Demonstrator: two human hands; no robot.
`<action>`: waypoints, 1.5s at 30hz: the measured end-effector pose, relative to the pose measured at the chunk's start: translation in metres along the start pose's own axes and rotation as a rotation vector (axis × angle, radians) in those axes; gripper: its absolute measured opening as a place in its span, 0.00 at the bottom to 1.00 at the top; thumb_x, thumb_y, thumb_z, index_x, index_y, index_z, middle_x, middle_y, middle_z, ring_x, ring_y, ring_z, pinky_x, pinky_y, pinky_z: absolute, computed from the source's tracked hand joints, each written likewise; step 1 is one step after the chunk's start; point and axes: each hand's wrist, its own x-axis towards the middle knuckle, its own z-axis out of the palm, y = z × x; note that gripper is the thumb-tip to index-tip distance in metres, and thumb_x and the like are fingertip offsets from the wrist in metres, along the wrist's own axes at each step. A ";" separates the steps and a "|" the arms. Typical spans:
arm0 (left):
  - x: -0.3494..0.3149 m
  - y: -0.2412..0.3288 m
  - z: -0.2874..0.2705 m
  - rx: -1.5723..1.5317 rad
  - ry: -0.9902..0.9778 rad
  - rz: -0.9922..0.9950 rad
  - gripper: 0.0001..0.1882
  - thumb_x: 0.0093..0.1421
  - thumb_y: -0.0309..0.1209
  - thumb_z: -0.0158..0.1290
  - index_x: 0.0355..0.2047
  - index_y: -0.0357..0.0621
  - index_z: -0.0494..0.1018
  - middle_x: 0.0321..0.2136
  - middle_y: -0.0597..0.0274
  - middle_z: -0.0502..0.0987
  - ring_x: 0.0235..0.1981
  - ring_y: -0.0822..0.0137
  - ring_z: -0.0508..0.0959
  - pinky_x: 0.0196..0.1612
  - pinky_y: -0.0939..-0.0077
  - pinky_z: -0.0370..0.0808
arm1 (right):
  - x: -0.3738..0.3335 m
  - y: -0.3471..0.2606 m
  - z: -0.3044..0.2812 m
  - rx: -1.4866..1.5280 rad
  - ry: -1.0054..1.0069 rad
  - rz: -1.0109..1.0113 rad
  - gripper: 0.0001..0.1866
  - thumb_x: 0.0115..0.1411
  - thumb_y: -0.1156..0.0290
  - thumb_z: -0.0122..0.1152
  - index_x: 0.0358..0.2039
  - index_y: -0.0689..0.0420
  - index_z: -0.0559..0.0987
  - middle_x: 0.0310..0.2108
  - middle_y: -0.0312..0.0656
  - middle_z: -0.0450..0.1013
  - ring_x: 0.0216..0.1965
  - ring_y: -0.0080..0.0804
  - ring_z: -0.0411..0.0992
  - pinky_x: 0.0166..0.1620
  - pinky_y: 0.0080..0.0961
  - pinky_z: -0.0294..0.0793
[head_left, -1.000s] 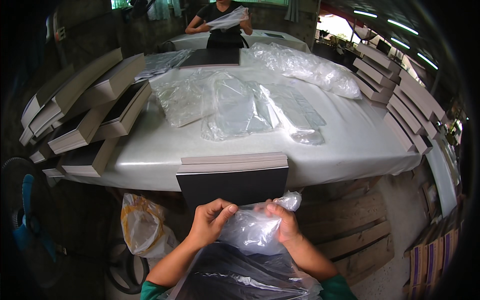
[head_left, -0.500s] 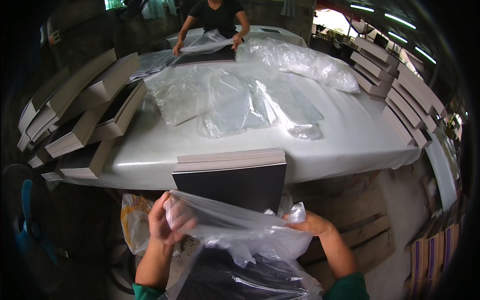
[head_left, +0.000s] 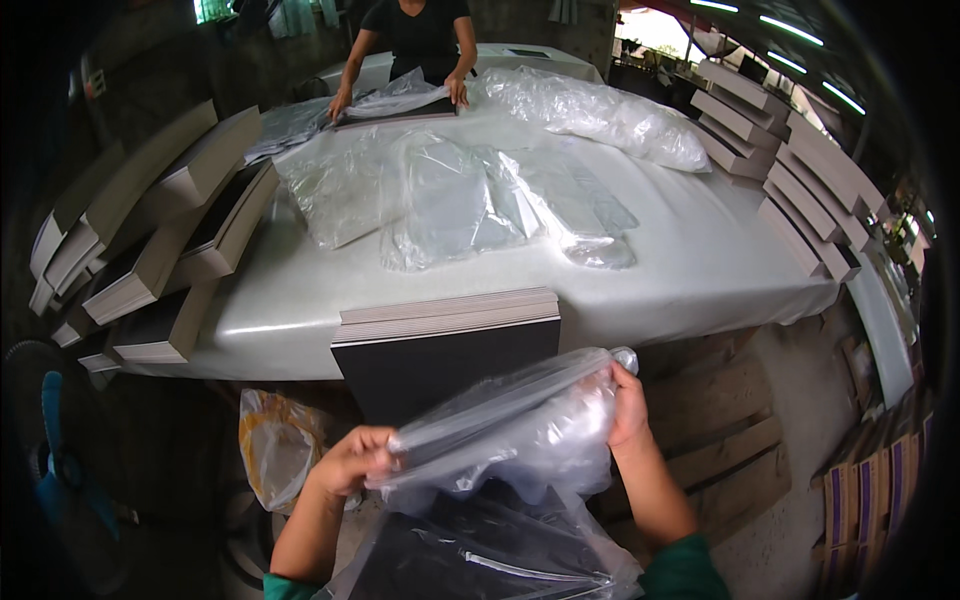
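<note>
Gripping clear plastic film [head_left: 500,435] in left hand [head_left: 360,460], low and near-side of black-faced stack [head_left: 430,360], and in right hand [head_left: 627,405], raised higher just right of stack, holding it slantwise across stack's near side.

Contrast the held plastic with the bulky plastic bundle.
The held plastic is stretched between the left hand and right hand; the bundle lies on the table. The held plastic is drawn into long folds; the bundle is plump and crinkled. Both are translucent and shiny.
</note>
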 end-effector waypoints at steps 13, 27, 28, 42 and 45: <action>-0.009 -0.025 0.001 0.123 -0.583 -0.495 0.17 0.46 0.29 0.60 0.35 0.34 0.72 0.21 0.68 0.72 0.16 0.80 0.67 0.19 0.90 0.61 | -0.011 0.030 -0.029 0.190 -0.385 -0.054 0.28 0.55 0.49 0.50 0.44 0.62 0.70 0.32 0.40 0.70 0.33 0.29 0.70 0.39 0.25 0.70; 0.018 0.043 0.003 0.888 0.231 0.599 0.27 0.39 0.12 0.47 0.43 0.44 0.70 0.23 0.64 0.65 0.29 0.68 0.67 0.37 0.77 0.65 | 0.015 0.005 0.026 -1.384 0.298 -1.554 0.10 0.44 0.86 0.56 0.29 0.60 0.73 0.38 0.43 0.65 0.28 0.29 0.68 0.27 0.24 0.65; 0.029 0.047 0.004 1.009 0.423 0.594 0.31 0.37 0.11 0.45 0.45 0.46 0.69 0.27 0.60 0.65 0.33 0.66 0.67 0.39 0.77 0.65 | 0.010 0.006 0.040 -1.452 0.275 -1.556 0.14 0.44 0.87 0.55 0.33 0.59 0.76 0.42 0.45 0.64 0.30 0.31 0.69 0.28 0.25 0.67; -0.044 0.040 0.000 0.235 -0.097 -0.265 0.12 0.49 0.25 0.56 0.36 0.38 0.73 0.28 0.63 0.75 0.28 0.73 0.74 0.33 0.82 0.70 | -0.089 -0.006 -0.015 -1.308 -0.399 -0.795 0.14 0.45 0.77 0.58 0.36 0.59 0.76 0.27 0.39 0.71 0.17 0.24 0.67 0.21 0.20 0.66; -0.031 -0.011 -0.020 -0.265 -0.047 -0.460 0.19 0.53 0.28 0.53 0.45 0.38 0.67 0.28 0.65 0.75 0.29 0.75 0.74 0.35 0.85 0.70 | -0.057 0.001 -0.089 -0.355 -0.315 0.101 0.16 0.50 0.71 0.58 0.41 0.58 0.73 0.26 0.35 0.70 0.24 0.24 0.69 0.27 0.18 0.69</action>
